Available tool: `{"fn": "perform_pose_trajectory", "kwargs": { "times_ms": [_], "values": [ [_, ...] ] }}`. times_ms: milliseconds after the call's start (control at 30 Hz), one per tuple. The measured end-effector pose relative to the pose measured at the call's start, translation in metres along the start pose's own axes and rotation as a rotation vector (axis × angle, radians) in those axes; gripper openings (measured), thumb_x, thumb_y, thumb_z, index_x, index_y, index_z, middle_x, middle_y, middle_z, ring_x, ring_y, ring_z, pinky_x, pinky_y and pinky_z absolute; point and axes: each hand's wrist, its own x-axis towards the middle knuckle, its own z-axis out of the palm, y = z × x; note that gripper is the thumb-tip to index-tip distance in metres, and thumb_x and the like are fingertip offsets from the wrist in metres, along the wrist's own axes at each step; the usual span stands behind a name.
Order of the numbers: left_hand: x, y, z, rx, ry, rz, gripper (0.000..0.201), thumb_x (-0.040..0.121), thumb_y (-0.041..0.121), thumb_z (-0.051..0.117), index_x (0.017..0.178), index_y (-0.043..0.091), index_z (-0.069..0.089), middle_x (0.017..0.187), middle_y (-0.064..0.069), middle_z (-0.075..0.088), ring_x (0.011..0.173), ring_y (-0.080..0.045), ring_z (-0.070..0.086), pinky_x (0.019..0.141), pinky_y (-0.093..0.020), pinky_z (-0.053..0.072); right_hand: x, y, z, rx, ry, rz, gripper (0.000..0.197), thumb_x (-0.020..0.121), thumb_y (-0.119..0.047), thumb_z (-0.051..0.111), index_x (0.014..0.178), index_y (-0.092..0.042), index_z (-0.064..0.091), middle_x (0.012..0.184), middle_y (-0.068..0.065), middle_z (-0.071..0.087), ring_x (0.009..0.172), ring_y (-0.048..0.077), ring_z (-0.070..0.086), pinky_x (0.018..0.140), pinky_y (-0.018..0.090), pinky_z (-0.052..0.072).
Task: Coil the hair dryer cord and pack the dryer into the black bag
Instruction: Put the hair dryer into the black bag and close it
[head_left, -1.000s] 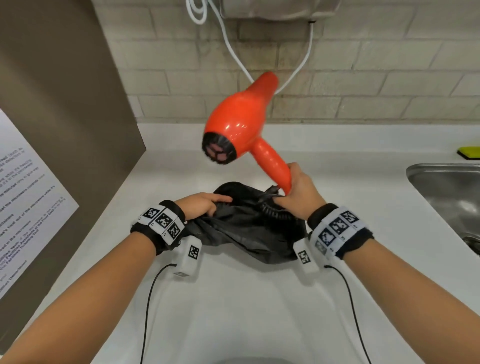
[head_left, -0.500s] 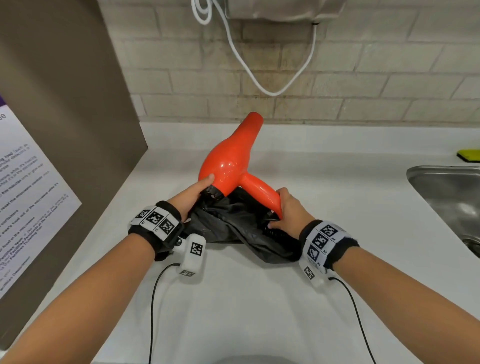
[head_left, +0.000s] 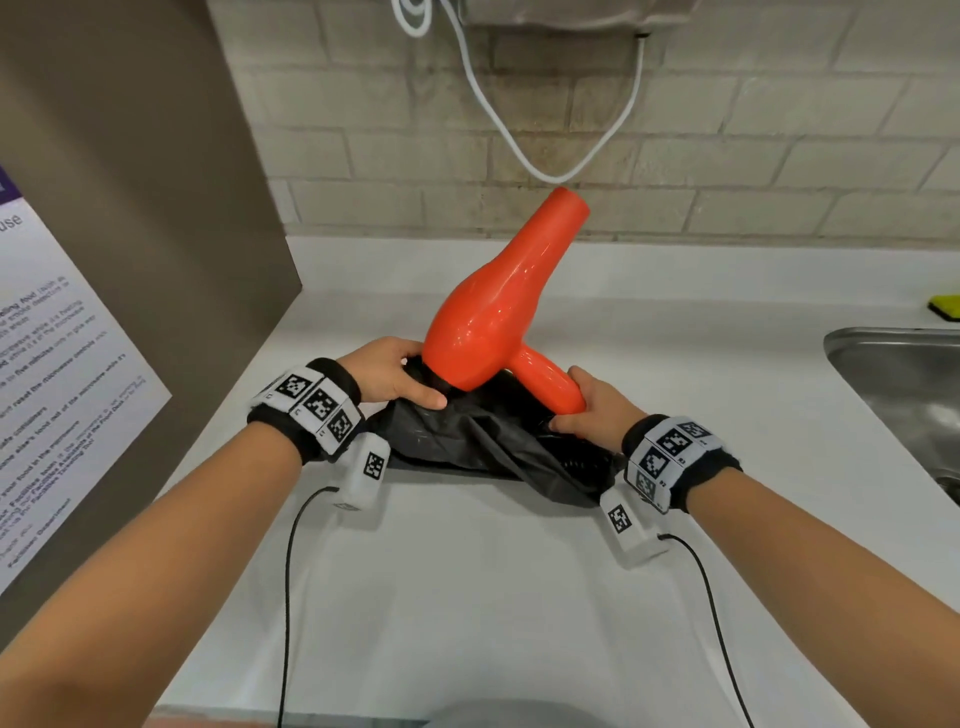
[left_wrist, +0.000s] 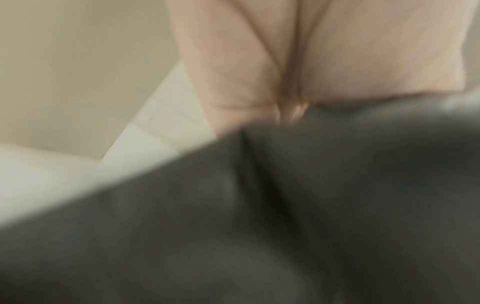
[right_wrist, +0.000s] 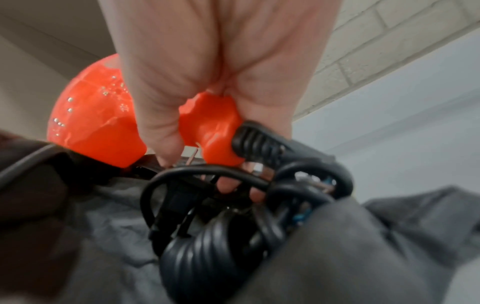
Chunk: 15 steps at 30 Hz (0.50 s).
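Dryer (head_left: 493, 322) sits between the 2 hands, its rear end at the mouth of the bag (head_left: 467, 441), nozzle tilted up and away. Right hand (head_left: 592, 410) is wrapped around the handle base, likely to steer it in, with the coiled cord (right_wrist: 207, 253) bunched just below its fingers, already inside the fabric. Left hand (head_left: 395, 379) pinches the bag's rim beside the dryer's back, apparently holding the opening wide. Most of the dryer remains outside, so packing looks roughly half done.
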Motion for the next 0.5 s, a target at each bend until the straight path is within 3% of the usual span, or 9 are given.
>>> {"fn": "perform_pose_trajectory", "kwargs": {
  "times_ms": [100,233,300,400,500],
  "values": [
    [0.0,0.001,-0.005,0.227,-0.056,0.033,0.072,0.046,0.038,0.085,0.11,0.012,0.062,0.12,-0.006,0.061,0.11,-0.023,0.057,0.102,-0.037,0.043,0.0,0.002,-0.001,0.027,-0.001,0.021,0.035,0.077,-0.012,0.068,0.098,-0.017,0.04,0.077,-0.005,0.048,0.08,0.022,0.05,0.073,0.029,0.039],
    [0.0,-0.003,-0.006,0.534,0.001,0.079,0.035,0.075,0.02,0.073,0.106,0.007,0.065,0.136,-0.006,0.042,0.121,-0.026,0.046,0.103,-0.032,0.036,-0.003,0.002,-0.001,0.036,-0.012,0.012,0.037,0.078,-0.012,0.068,0.102,-0.018,0.04,0.093,0.005,0.051,0.083,0.023,0.051,0.074,0.029,0.039],
    [-0.002,-0.005,-0.005,0.565,0.07,0.107,0.027,0.084,0.022,0.064,0.109,0.011,0.066,0.14,-0.006,0.036,0.121,-0.025,0.045,0.104,-0.033,0.035,-0.005,0.003,-0.001,0.037,-0.002,0.003,0.036,0.078,-0.011,0.067,0.101,-0.017,0.04,0.093,0.006,0.052,0.081,0.022,0.051,0.068,0.026,0.039],
    [-0.005,-0.009,-0.003,0.517,0.239,0.192,0.025,0.086,0.02,0.061,0.11,0.016,0.067,0.135,-0.008,0.044,0.119,-0.025,0.047,0.104,-0.032,0.035,-0.007,0.007,0.0,0.065,0.05,0.006,0.034,0.078,-0.011,0.067,0.1,-0.016,0.041,0.091,0.008,0.052,0.077,0.022,0.051,0.061,0.023,0.038],
    [-0.009,-0.007,0.005,0.281,0.401,0.296,0.022,0.088,0.009,0.058,0.106,0.014,0.068,0.116,-0.01,0.058,0.107,-0.022,0.054,0.091,-0.016,0.037,-0.008,0.012,0.001,0.05,0.076,0.019,0.033,0.079,-0.012,0.066,0.099,-0.015,0.04,0.092,0.008,0.052,0.079,0.023,0.051,0.067,0.027,0.039]
  ]
}}
